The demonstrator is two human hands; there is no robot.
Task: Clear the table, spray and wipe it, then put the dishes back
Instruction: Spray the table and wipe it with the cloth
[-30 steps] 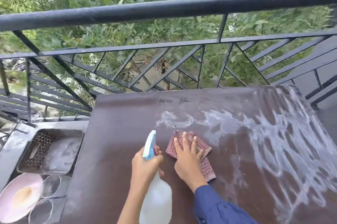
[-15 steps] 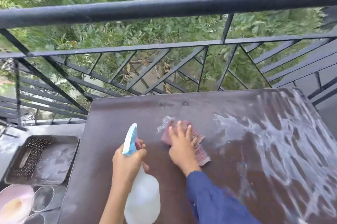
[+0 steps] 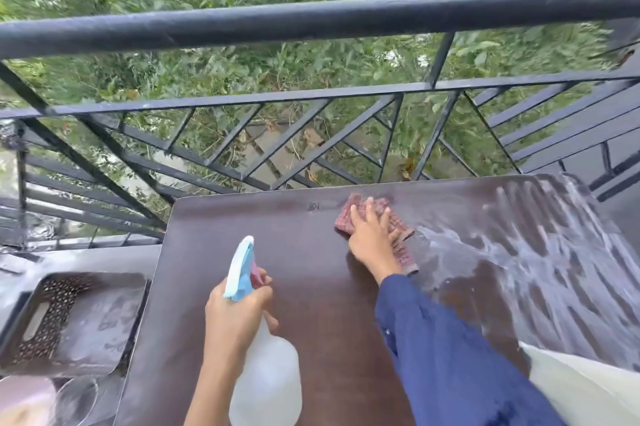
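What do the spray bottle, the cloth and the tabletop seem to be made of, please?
Spray bottle: probably plastic, with a milky translucent body and a glossy light-blue trigger head. Cloth: woven fabric, matte, with a reddish check pattern and soft folds. Tabletop: dark brown, smooth, semi-gloss, perhaps laminate or coated wood; the wet streaks lie shining on top rather than soaking in.

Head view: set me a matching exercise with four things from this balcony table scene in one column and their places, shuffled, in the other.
1 spray bottle
2 checked cloth
3 perforated tray
4 soapy streaks

A pressed under the right hand, near the table's far edge
B beside the table, off its left edge
C gripped in the left hand
D across the table's right part

Pairs: 1-C, 2-A, 3-B, 4-D
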